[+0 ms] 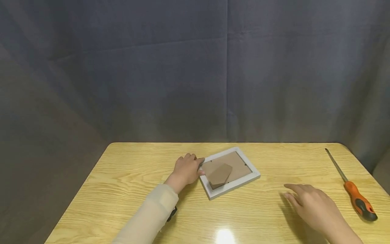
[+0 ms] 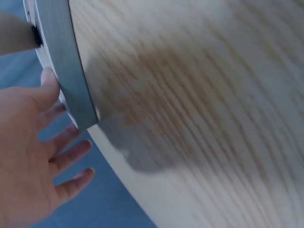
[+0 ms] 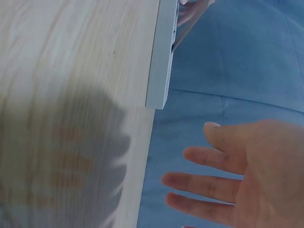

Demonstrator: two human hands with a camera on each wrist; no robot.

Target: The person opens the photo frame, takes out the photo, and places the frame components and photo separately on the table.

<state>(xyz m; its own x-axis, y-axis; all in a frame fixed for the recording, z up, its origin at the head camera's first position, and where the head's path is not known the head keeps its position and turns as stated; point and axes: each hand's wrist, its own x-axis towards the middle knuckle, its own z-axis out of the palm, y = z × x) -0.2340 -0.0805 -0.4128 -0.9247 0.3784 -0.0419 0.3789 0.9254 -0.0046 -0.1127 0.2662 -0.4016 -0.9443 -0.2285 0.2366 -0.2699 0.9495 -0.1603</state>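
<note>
A white picture frame (image 1: 256, 175) lies face down on the table, its brown backing board (image 1: 239, 168) showing. On the backing is a darker brown stand flap (image 1: 220, 173); in the right wrist view it tilts up from the frame. My left hand (image 1: 186, 169) holds the frame at its left end. In the left wrist view the thumb (image 2: 48, 85) lies against the frame's edge, and the other fingers are partly behind it. My right hand (image 1: 315, 206) hovers over the table to the right of the frame, fingers extended, touching nothing.
An orange and black screwdriver (image 1: 354, 193) lies near the right edge of the wooden table (image 1: 122, 189), its tip pointing away. Behind the table hangs a dark grey-blue curtain (image 1: 182, 84). Under the left sleeve a small black object (image 1: 172, 214) shows.
</note>
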